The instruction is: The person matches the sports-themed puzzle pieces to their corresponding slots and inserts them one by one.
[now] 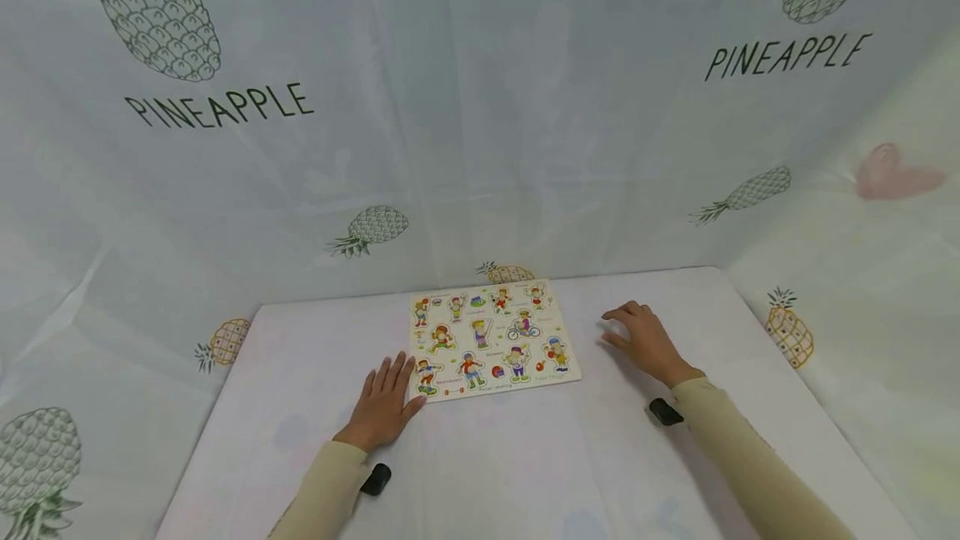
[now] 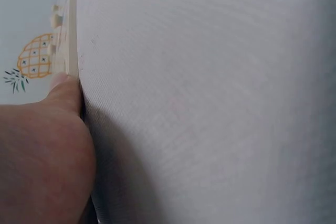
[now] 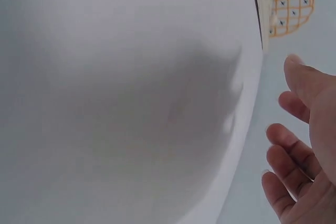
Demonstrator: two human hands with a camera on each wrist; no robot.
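Observation:
A pale wooden puzzle board (image 1: 495, 342) printed with small sports figures lies on the white table. Knobs stick up from its pieces in the left wrist view. My left hand (image 1: 384, 405) is at the board's front left corner, palm down with the fingers straight; its thumb (image 2: 64, 90) touches the board's edge. To the right of the board, my right hand (image 1: 647, 346) hovers over the table with fingers loosely bent. Nothing is between the fingers and thumb of that hand (image 3: 310, 135), which stays apart from the board.
The white table (image 1: 495, 473) extends around the board. Behind it and at both sides hangs a pale curtain (image 1: 510, 123) printed with pineapples. A dark wrist camera (image 1: 377, 480) sits under the left sleeve, another wrist camera (image 1: 665, 412) under the right.

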